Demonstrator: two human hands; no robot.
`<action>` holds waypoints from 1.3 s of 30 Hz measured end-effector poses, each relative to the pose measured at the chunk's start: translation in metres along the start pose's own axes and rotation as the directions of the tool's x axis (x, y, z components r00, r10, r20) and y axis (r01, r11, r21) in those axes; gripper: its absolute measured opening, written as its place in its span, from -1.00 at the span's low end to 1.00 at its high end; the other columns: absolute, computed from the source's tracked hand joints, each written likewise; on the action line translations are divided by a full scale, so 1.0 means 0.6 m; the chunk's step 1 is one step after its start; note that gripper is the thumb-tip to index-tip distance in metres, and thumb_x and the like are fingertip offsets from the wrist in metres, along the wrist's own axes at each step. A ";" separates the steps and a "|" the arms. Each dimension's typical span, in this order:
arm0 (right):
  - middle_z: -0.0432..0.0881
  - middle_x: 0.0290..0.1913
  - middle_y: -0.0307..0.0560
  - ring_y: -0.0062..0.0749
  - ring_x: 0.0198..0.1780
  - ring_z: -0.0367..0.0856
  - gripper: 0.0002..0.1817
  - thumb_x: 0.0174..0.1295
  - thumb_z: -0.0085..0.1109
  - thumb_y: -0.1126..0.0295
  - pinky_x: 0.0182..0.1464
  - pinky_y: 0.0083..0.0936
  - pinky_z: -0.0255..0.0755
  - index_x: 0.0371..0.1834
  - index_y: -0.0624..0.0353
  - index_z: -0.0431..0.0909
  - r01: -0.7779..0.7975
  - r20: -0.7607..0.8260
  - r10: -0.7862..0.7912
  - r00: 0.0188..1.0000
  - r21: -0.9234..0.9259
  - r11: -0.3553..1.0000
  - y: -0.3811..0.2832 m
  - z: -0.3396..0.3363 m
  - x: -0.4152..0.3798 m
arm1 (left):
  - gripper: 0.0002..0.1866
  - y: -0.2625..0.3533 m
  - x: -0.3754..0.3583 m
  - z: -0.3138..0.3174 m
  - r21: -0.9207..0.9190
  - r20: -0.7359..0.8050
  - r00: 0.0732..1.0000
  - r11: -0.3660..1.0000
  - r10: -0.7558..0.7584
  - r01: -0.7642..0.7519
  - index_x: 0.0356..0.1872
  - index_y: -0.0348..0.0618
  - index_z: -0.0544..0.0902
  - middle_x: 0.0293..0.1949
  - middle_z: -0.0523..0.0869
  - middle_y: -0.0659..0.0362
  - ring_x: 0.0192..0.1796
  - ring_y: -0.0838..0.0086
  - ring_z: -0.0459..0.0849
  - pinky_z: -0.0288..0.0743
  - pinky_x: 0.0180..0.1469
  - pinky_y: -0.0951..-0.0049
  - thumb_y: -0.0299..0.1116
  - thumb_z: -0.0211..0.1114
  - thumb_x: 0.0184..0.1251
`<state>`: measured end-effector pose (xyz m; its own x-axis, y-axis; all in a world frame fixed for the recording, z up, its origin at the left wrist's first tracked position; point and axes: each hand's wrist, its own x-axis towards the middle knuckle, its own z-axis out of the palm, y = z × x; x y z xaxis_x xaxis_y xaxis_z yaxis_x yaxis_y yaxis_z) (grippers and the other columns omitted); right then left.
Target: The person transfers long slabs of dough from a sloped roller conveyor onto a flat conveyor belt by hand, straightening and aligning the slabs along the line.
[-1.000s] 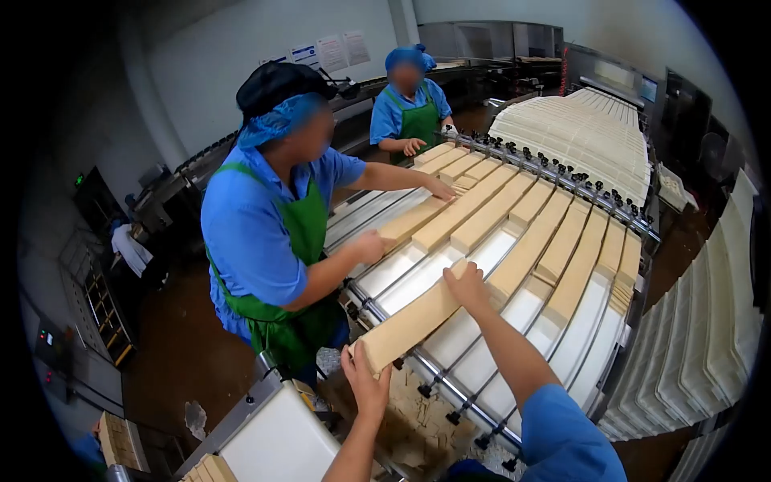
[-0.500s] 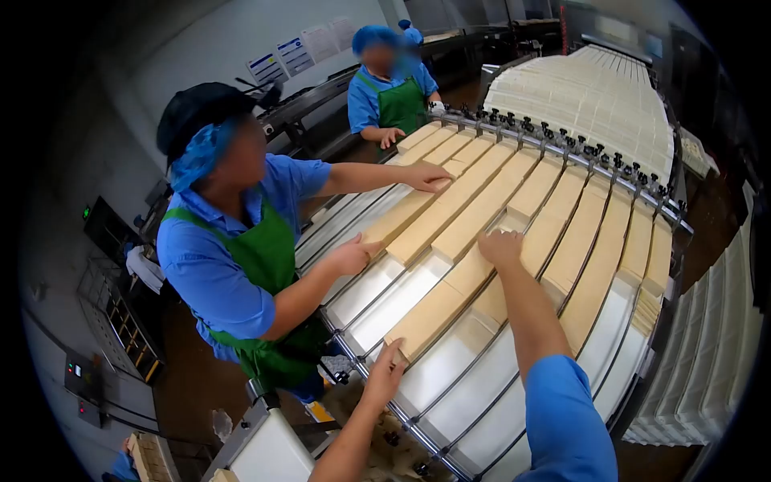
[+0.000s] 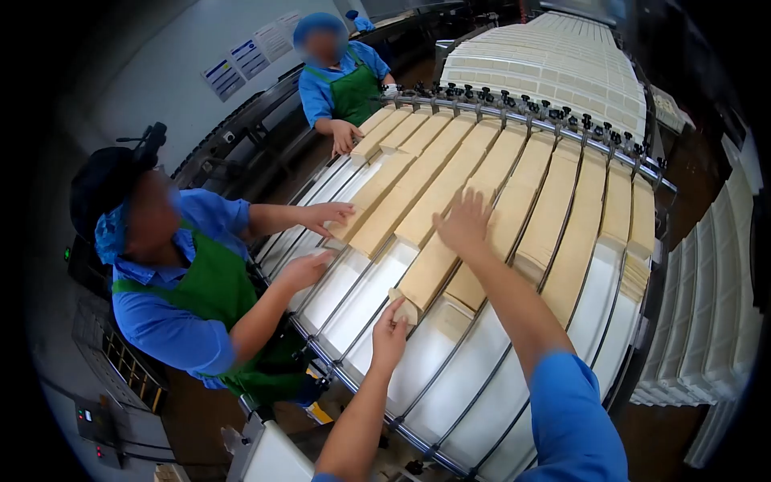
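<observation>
Long rows of thin, pale tan biscuit-like pieces (image 3: pixel 434 265) lie packed together in lanes on a white sloping table. My left hand (image 3: pixel 391 333) is at the near end of one row, its thumb and fingers around tilted end pieces (image 3: pixel 404 305). Further up, my right hand (image 3: pixel 466 222) lies palm down with spread fingers on the rows. A shorter row with a loose-looking end piece (image 3: pixel 454 317) sits in the lane just right of my left hand.
Metal rods (image 3: pixel 434 390) divide the white table surface (image 3: pixel 490 386). A co-worker's hands (image 3: pixel 317 241) are at a row on the left; another person's hand (image 3: pixel 344 135) touches the far-left row. A bar with black knobs (image 3: pixel 514 112) crosses the far end. Stacked white trays (image 3: pixel 699 305) stand right.
The row at my left hand has slid up the lane, and its end pieces now tilt. My right hand has moved up-left and its fingers have spread. The nearest co-worker's hands have moved left.
</observation>
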<state>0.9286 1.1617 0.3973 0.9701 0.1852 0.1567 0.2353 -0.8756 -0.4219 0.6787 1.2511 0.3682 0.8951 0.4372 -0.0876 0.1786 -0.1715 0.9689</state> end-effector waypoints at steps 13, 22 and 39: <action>0.20 0.37 0.12 0.08 0.41 0.05 -0.32 0.18 0.09 -0.05 0.30 0.19 -0.07 0.29 0.11 0.30 0.721 0.245 -0.794 0.556 0.332 0.608 0.022 -0.057 -0.502 | -0.71 -0.102 -0.453 -0.151 0.533 -0.666 0.655 0.842 0.356 0.085 -0.03 -0.25 0.61 0.04 0.53 -0.05 0.00 0.42 0.58 0.48 -0.06 0.50 -0.55 0.17 0.21; 0.27 0.33 -0.02 0.11 0.19 0.32 -0.49 0.06 0.15 -0.04 0.17 0.03 0.22 -0.16 0.20 0.66 0.871 0.359 -0.856 0.371 0.184 0.455 -0.072 -0.044 -0.629 | -0.81 -0.133 -0.716 -0.148 0.086 -0.723 0.677 0.954 -0.138 0.287 -0.14 -0.22 0.64 -0.37 0.68 0.18 -0.36 0.44 0.61 0.51 -0.24 0.46 -0.47 0.28 0.22; 0.61 -0.10 -0.11 -0.01 -0.22 0.46 -0.58 -0.10 0.21 0.04 -0.09 -0.24 0.39 -0.45 0.25 0.69 0.824 0.259 -0.794 0.550 -0.015 0.566 -0.076 0.023 -0.638 | -0.86 -0.168 -1.103 -0.376 0.044 -0.968 -0.204 0.896 0.148 0.441 -0.26 -0.28 0.50 -0.36 0.59 0.07 -0.36 0.42 0.56 0.46 -0.31 0.41 -0.40 0.13 0.30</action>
<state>0.5477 1.1369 0.3441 0.3623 0.9126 0.1895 0.9318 -0.3498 -0.0967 -0.0239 1.1780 0.3807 -0.5517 0.7396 0.3856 0.5732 0.0003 0.8194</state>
